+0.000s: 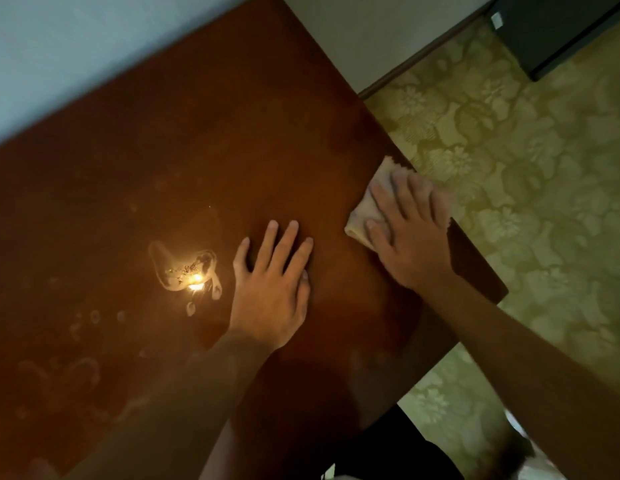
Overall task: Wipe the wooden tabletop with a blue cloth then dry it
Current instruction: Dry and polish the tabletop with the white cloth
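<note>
One wooden tabletop point(204, 140), reddish brown and smooth with a dull sheen, fills the left and middle of the view. Toward its left side lie several faint ring-shaped water marks, and one larger wet patch point(184, 271) catches a bright glint of light. Just right of that patch the left hand point(272, 282) lies flat on the wood, palm down, fingers stretched and slightly spread, holding nothing. Further right, at the tabletop's right edge, the right hand point(410, 230) presses flat with spread fingers on one folded cloth point(362, 216), soft and pale, its colour hard to judge in this light. Beyond the edge lies a floor covering point(526, 168) with a yellowish floral pattern.
</note>
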Demonstrator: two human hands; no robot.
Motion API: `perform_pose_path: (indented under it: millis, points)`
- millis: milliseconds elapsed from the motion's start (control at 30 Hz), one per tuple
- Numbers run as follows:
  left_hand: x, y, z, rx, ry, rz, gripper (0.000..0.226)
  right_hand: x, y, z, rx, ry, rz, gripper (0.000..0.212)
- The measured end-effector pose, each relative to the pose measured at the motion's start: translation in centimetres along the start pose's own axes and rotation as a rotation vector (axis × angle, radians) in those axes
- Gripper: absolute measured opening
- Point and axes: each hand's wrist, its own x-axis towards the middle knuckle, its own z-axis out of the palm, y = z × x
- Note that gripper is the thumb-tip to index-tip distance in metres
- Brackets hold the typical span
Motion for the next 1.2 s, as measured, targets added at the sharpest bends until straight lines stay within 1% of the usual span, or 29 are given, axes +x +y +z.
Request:
perform_pose_path:
  millis: [67, 133, 233, 300, 367, 433, 467, 567, 600, 667, 733, 800, 900, 967, 1033, 1067, 1100, 1200]
  points:
    - [-0.2, -0.1, 0.3, 0.03, -0.003, -0.002, 0.05, 0.1, -0.3, 0.2, -0.011, 0.013, 0.06, 0.064]
    - [-0.3, -0.2, 0.3, 0.059, -0.02, 0.002, 0.051, -1.6, -2.8, 1.4, -0.028, 0.024, 0.09, 0.061]
    - [-0.3, -0.2, 0.3, 0.055, -0.035, 0.014, 0.053, -7.2, -7.6, 3.7, -0.034, -0.009, -0.029, 0.058]
    - [-0.5, -0.3, 0.3, 0.049, -0.032, 0.021, 0.055, -10.2, -9.0, 4.6, -0.007, 0.002, -0.085, 0.056]
    - [-0.5, -0.2, 0.1, 0.054, -0.029, 0.017, 0.054, -11.1, -8.3, 4.7, -0.012, 0.01, -0.154, 0.054]
    - [-0.3, 0.0, 0.0, 0.066, -0.026, 0.006, 0.054, -9.7, -5.8, 4.0, -0.024, -0.002, -0.19, 0.056]
    - [-0.2, 0.1, 0.0, 0.068, -0.023, 0.0, 0.054, -8.5, -4.2, 3.4, -0.024, -0.003, -0.154, 0.057]
    - [-0.3, 0.2, 0.0, 0.051, -0.007, -0.009, 0.053, -4.7, 1.0, 1.1, -0.015, 0.012, 0.051, 0.061]
    - [-0.3, 0.2, 0.1, 0.048, 0.001, -0.01, 0.053, -4.1, 2.0, 0.6, -0.013, 0.019, 0.091, 0.062]
    - [-0.4, 0.2, 0.2, 0.054, 0.016, -0.013, 0.053, -3.9, 2.0, 0.4, -0.007, 0.028, 0.138, 0.064]
    - [-0.4, 0.3, 0.2, 0.059, 0.022, -0.015, 0.053, -5.3, -0.3, 1.4, 0.007, 0.037, 0.161, 0.062]
    - [-0.3, 0.3, 0.2, 0.057, 0.027, -0.015, 0.054, -8.7, -4.0, 3.1, 0.02, 0.067, 0.093, 0.059]
    - [-0.4, 0.2, 0.2, 0.058, 0.029, -0.019, 0.055, -14.3, -8.6, 5.4, 0.063, 0.089, -0.079, 0.057]
    - [-0.4, 0.2, 0.2, 0.055, 0.032, -0.015, 0.055, -15.6, -9.0, 5.9, 0.059, 0.089, -0.174, 0.057]
    - [-0.4, 0.2, 0.2, 0.052, 0.038, -0.017, 0.056, -14.6, -7.3, 5.5, 0.035, 0.079, -0.247, 0.056]
    - [-0.4, 0.2, 0.1, 0.053, 0.043, -0.017, 0.056, -13.5, -6.0, 4.9, 0.032, 0.075, -0.23, 0.056]
    - [-0.4, 0.1, 0.1, 0.053, 0.042, -0.016, 0.056, -12.1, -4.4, 4.3, 0.027, 0.08, -0.175, 0.057]
    - [-0.4, 0.2, -0.1, 0.045, 0.034, -0.022, 0.055, -8.1, 0.4, 2.4, -0.02, 0.103, 0.034, 0.06]
